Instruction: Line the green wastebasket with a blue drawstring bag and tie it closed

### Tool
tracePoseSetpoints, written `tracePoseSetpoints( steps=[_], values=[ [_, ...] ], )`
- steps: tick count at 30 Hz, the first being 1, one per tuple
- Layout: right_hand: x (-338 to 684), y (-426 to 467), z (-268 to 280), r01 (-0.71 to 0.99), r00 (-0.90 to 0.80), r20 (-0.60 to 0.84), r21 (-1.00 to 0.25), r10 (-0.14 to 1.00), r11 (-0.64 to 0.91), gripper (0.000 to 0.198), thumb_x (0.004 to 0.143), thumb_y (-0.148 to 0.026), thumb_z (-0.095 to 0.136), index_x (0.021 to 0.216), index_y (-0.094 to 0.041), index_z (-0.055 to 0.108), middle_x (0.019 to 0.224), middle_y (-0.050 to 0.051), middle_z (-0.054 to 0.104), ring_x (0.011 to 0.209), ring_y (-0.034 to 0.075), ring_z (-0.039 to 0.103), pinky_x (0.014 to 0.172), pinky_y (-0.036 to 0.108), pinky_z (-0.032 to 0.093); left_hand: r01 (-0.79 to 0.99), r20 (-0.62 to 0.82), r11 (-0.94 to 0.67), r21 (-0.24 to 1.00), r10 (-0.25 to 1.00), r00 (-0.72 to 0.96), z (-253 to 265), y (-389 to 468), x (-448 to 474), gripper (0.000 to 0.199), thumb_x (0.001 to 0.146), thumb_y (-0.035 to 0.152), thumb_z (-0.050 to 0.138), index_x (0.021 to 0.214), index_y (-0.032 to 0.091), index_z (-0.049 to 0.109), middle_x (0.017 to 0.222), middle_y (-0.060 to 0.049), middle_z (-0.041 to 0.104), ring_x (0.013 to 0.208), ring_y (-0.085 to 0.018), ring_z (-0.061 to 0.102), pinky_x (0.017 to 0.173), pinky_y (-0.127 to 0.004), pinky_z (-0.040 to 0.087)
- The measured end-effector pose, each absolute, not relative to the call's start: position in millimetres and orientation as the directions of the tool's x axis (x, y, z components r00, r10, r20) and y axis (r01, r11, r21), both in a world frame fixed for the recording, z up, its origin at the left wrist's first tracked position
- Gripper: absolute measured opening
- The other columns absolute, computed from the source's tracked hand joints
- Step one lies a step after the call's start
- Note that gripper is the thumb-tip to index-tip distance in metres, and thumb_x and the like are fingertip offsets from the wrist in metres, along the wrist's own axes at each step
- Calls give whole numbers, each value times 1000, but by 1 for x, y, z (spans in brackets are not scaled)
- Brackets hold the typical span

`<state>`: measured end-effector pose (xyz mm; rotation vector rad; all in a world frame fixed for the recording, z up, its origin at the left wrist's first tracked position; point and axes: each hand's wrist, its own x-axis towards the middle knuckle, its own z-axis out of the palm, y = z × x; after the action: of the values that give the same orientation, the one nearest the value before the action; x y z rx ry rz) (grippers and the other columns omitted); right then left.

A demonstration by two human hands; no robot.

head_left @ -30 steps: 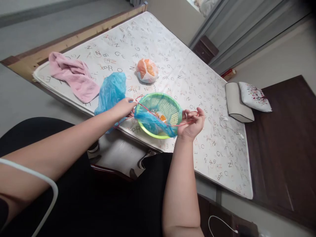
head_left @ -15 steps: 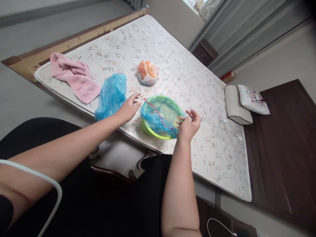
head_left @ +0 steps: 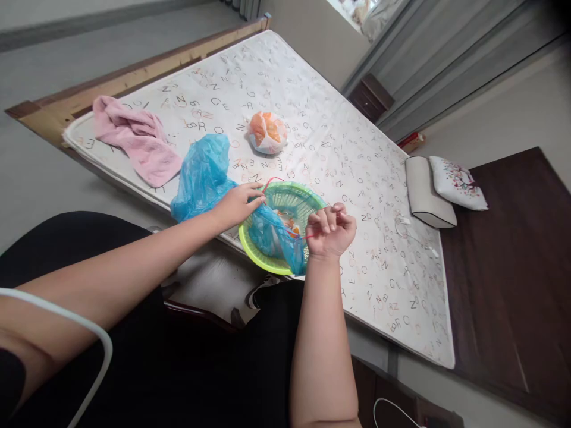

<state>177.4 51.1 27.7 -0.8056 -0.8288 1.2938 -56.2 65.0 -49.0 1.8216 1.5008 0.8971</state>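
Observation:
A green plastic basket (head_left: 262, 261) with a mesh wall sits near the mattress edge in front of me. Inside it lies a thin blue plastic bag (head_left: 267, 235) with a red drawstring (head_left: 273, 180); small orange and white items show in its mouth. My left hand (head_left: 238, 205) is at the basket's left rim, its fingers pinched on the bag's edge. Over the right side, my right hand (head_left: 332, 232) has curled fingers, and the red drawstring runs taut into it. Left of the basket stands another crumpled blue bag (head_left: 203, 172).
A pink towel (head_left: 138, 139) lies at the far left of the lettered mattress (head_left: 379, 238). Beyond the basket is an orange-and-white wrapped bundle (head_left: 267, 132). A beige bolster (head_left: 426, 190) and a white cushion (head_left: 458, 181) rest by the dark headboard (head_left: 504, 267).
The basket has shifted toward me and slightly left. My left hand has moved right onto the bag's edge; my right hand has come down and its fingers have curled more. The bag's contents now show.

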Motion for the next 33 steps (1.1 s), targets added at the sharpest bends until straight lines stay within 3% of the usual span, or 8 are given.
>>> tracePoseSetpoints(
  steps=[3, 7, 13, 18, 21, 25, 33],
  values=[
    [182, 52, 25, -484, -59, -14, -874, 998, -41, 18, 83, -36, 58, 73, -25, 47, 46, -14, 19, 38, 7, 11, 40, 19, 29, 584, 146, -175, 793, 985, 97, -46, 63, -57, 32, 98, 40, 58, 100, 21, 84, 140, -7, 71, 132, -27, 63, 120, -44, 44],
    [156, 43, 14, -337, -349, -163, -897, 923, -286, 13, 86, -35, 58, 81, -25, 51, 46, -13, 34, 38, 7, 16, 39, 18, 25, 577, 189, -215, 788, 976, 105, -45, 60, -55, 26, 95, 36, 62, 86, 21, 82, 134, -7, 74, 126, -27, 67, 116, -42, 48],
    [106, 28, -5, -98, -780, -290, -819, 554, -566, 5, 85, -26, 57, 87, -21, 57, 49, -12, 45, 40, 5, 20, 40, 17, 27, 534, 229, -296, 792, 955, 191, -56, 61, -47, 28, 90, 29, 64, 115, 20, 74, 130, -9, 72, 124, -26, 64, 113, -43, 49],
    [88, 22, -6, -88, -905, -223, -734, 361, -674, 10, 86, -29, 60, 87, -19, 58, 50, -11, 44, 41, 4, 18, 39, 16, 22, 544, 139, -178, 820, 984, 112, -58, 58, -42, 49, 89, 22, 59, 139, 22, 59, 136, -7, 69, 124, -23, 64, 111, -38, 50],
    [87, 23, -6, -110, -939, -156, -707, 306, -699, 13, 86, -31, 61, 89, -18, 58, 51, -11, 45, 40, 3, 17, 38, 15, 22, 527, 145, -192, 828, 981, 129, -57, 58, -43, 49, 93, 22, 53, 142, 20, 58, 139, -7, 68, 126, -24, 65, 112, -37, 49],
    [97, 30, -6, -182, -943, -70, -710, 325, -680, 21, 88, -38, 63, 91, -20, 55, 50, -13, 39, 39, 3, 14, 37, 15, 22, 563, 191, -232, 793, 973, 132, -60, 60, -47, 39, 95, 22, 49, 128, 17, 68, 132, -10, 72, 122, -26, 66, 113, -42, 48],
    [127, 41, 10, -346, -820, -31, -770, 572, -537, 22, 83, -44, 64, 84, -23, 55, 47, -12, 38, 39, 6, 19, 37, 18, 25, 616, 260, -315, 722, 949, 180, -65, 56, -53, 56, 88, 10, 48, 143, 16, 59, 142, -12, 65, 133, -25, 59, 116, -40, 45]
  ],
)
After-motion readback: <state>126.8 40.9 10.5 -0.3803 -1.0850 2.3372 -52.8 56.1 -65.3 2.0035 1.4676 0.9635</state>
